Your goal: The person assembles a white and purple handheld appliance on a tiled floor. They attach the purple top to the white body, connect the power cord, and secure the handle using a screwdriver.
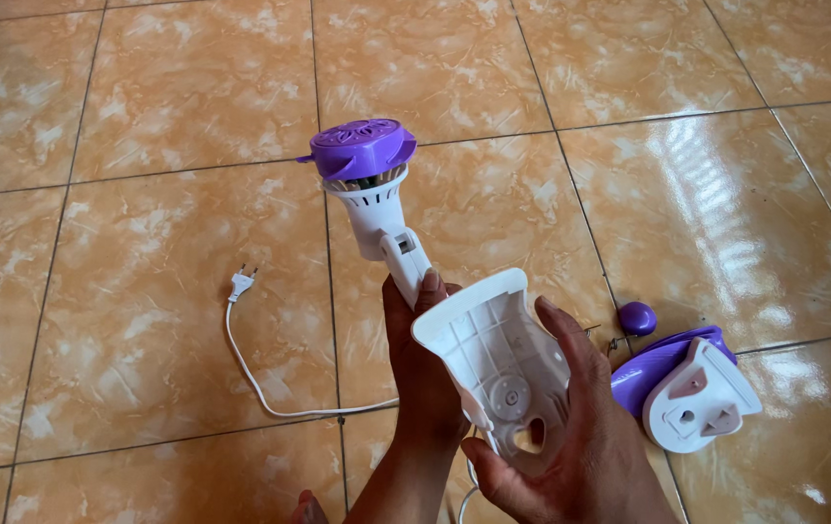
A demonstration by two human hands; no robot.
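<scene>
While the white fan body (406, 252) with its purple motor cap (362, 146) is pointing toward 11 o'clock, the left hand (425, 369) is gripping its neck and the right hand (571, 437) is clasping the white base shell (493, 349); a purple-and-white cover (687, 388) is lying at 3 o'clock, a white plug cord (250, 359) at 9.

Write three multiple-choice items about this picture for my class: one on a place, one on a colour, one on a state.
1. Where does the plug lie?
A. on the tiled floor
B. in a wall socket
C. in a hand

2. What colour is the motor cap?
A. green
B. purple
C. black

3. How is the white base shell held?
A. lying untouched
B. by one hand
C. by both hands

Answers: 1 A, the plug rests loose on the tiles. 2 B, the cap is purple. 3 C, the left hand and right hand both grip it.
</scene>
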